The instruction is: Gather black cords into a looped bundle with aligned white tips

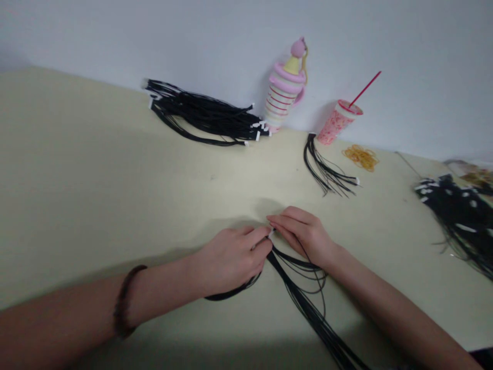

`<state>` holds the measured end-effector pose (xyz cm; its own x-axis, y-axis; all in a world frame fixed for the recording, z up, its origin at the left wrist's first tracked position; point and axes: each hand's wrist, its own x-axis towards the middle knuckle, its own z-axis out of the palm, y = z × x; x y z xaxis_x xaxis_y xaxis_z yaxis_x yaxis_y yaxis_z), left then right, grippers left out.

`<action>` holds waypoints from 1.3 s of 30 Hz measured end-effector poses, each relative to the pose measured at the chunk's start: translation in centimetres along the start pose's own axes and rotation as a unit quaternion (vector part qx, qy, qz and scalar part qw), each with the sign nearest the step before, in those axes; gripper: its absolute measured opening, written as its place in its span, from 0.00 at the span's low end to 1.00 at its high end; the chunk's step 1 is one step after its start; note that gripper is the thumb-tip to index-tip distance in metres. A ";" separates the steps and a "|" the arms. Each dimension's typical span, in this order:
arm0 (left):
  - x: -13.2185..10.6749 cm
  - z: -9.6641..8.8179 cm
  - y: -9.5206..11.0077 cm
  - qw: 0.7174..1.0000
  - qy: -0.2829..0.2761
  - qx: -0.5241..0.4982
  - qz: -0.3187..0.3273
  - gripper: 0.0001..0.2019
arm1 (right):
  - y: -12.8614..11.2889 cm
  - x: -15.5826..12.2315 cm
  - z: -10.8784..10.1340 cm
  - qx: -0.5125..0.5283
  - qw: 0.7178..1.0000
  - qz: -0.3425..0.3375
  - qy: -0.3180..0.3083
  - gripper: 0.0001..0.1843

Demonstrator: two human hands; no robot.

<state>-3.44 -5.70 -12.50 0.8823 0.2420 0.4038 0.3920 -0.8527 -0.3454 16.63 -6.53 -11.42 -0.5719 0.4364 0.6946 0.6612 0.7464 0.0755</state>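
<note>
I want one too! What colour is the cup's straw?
The straw is red, as the head view shows.

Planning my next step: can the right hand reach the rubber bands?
Probably yes: the rubber bands sit ahead of the right hand, with only a flat bunch of black cords beside the way.

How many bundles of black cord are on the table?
4: a large bundle against the wall, a smaller bundle near the pink cup, a held bundle at the left hand and right hand, and a dense bundle at the right edge, partly cut off.
</note>
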 end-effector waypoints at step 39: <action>0.2 -0.4 0.0 0.999 -0.038 -0.007 -0.019 0.13 | -0.2 0.2 0.2 0.054 0.990 0.123 0.041 0.12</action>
<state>-3.36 -5.84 -12.09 0.8841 0.3087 0.3508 0.4227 -0.8484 -0.3186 16.28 -6.49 -11.50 -0.3561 0.5722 0.7388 0.7168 0.6745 -0.1769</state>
